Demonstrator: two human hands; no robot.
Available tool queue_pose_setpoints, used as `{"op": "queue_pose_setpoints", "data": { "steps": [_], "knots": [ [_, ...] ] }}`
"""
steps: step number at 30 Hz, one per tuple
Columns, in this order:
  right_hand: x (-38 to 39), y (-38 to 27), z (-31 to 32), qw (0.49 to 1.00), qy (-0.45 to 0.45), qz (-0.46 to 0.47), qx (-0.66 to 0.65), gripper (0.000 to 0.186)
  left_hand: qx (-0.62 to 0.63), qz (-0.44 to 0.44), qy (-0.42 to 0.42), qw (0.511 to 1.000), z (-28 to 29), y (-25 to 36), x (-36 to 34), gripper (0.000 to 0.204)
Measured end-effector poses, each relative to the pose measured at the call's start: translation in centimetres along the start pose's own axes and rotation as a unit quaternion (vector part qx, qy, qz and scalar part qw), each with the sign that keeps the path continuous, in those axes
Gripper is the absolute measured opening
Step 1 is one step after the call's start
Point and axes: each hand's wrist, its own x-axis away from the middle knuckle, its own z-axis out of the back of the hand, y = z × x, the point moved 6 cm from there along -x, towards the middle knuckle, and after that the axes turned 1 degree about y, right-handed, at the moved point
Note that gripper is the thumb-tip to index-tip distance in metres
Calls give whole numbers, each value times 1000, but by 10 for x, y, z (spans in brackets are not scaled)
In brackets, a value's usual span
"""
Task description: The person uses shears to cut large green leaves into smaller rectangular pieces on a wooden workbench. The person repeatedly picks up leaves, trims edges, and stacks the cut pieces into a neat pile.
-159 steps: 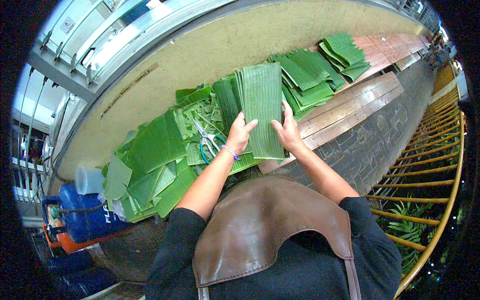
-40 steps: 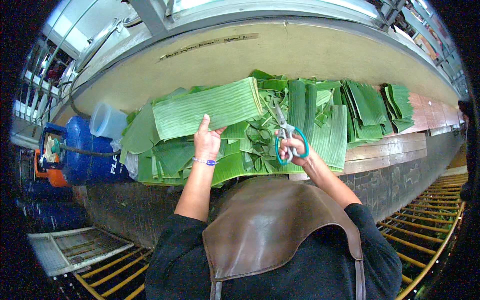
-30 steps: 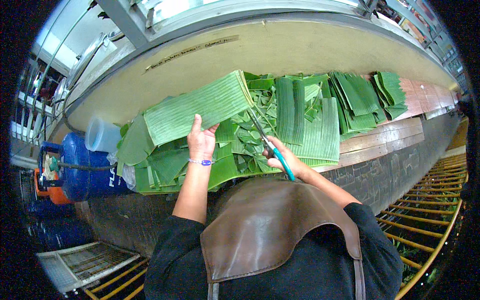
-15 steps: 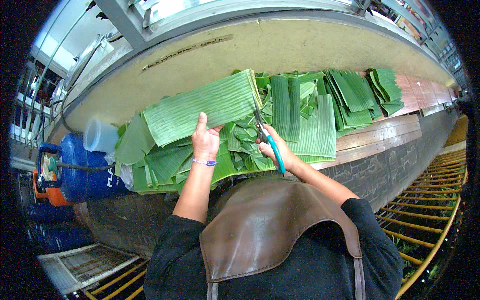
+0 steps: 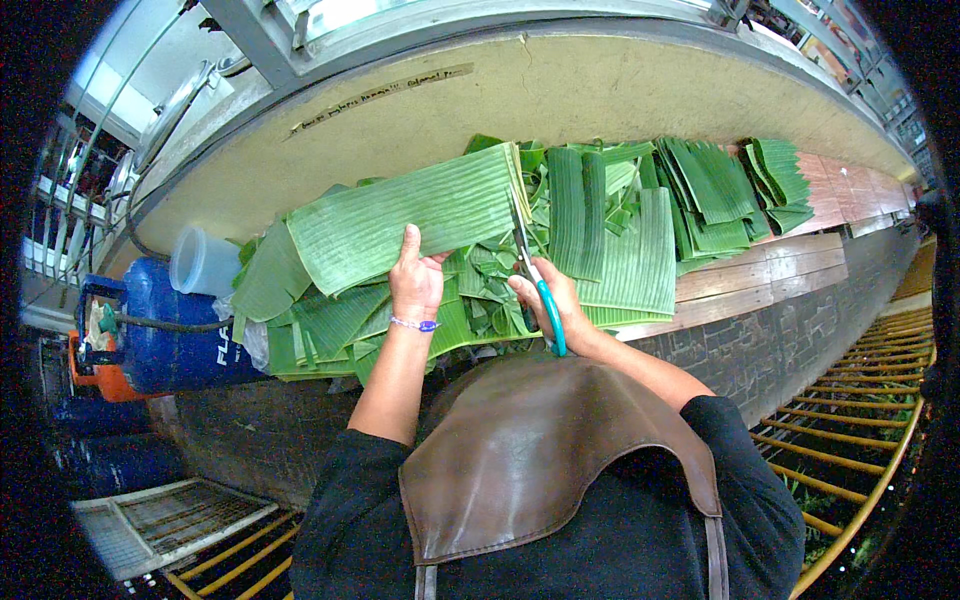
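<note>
My left hand [image 5: 417, 277] grips the lower edge of a wide piece of banana leaf [image 5: 400, 213], its thumb on top and its fingers underneath. The leaf is held up, tilted, above a heap of other leaves. In my right hand [image 5: 555, 303] is a pair of scissors [image 5: 546, 296] with teal handles. Its blades point away from me and stand spread at the leaf's right end, where a thin strip of the edge lies between or beside them. Small green scraps [image 5: 487, 290] lie beneath the scissors.
Cut leaf pieces [image 5: 625, 245] and folded leaf stacks [image 5: 705, 195] lie to the right on a wooden bench [image 5: 770, 270] along a yellowish wall [image 5: 580, 90]. At left stand a blue drum [image 5: 165, 330] and a translucent plastic tub [image 5: 202, 262]. Yellow railings [image 5: 850, 420] run at lower right.
The scissor blades have spread wider, and the right hand's fingers have loosened around the handles. My left hand and the leaf have stayed nearly in place.
</note>
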Motion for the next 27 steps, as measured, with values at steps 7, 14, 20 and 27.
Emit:
{"op": "queue_pose_setpoints", "data": {
  "steps": [7, 14, 20, 27],
  "knots": [
    [5, -9, -5, 1000, 8, -15, -18, 28, -18, -27, -7, 999, -1, 3, -1, 37],
    [7, -10, -6, 999, -3, -5, -39, 27, -24, -20, 13, 999, 6, 4, -7, 36],
    [10, -1, -7, 993, -73, -69, -64, 37, -39, -32, 45, 998, 9, 13, -7, 32],
    [9, 4, -11, 992, -116, -48, -31, 44, -44, -35, 53, 997, 9, 15, -7, 31]
  ]
}}
